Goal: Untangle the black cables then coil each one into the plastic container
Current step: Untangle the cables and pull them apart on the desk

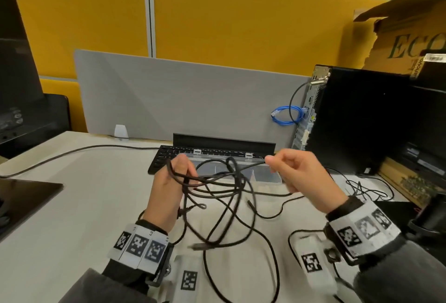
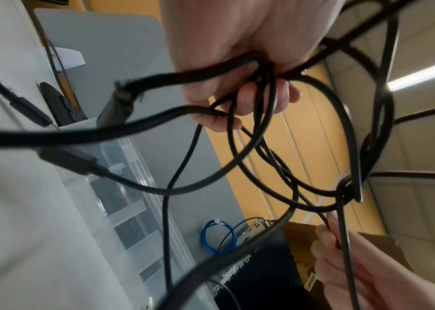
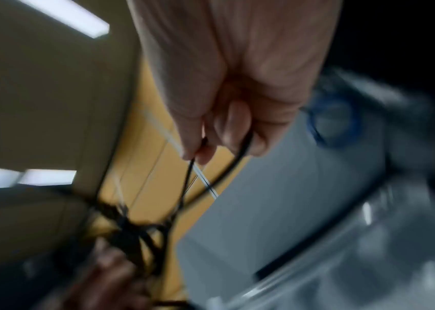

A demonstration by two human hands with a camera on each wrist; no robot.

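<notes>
A tangle of black cables (image 1: 224, 189) hangs above the white table between my two raised hands. My left hand (image 1: 177, 177) grips a bunch of the loops, fingers curled round them (image 2: 251, 98). My right hand (image 1: 277, 164) pinches one strand (image 3: 192, 165) between thumb and forefinger and holds it taut toward the right. Loose ends and a plug (image 1: 200, 246) dangle down to the table. The clear plastic container (image 1: 268, 177), divided into compartments, sits just behind the tangle, in front of a black keyboard (image 1: 161, 160).
A black computer tower (image 1: 362, 121) stands at the right with a blue cable coil (image 1: 287, 115) beside it. A grey divider panel (image 1: 181, 95) closes the back. A dark monitor base (image 1: 26, 191) lies at the left. Thin wires (image 1: 366, 190) trail at the right.
</notes>
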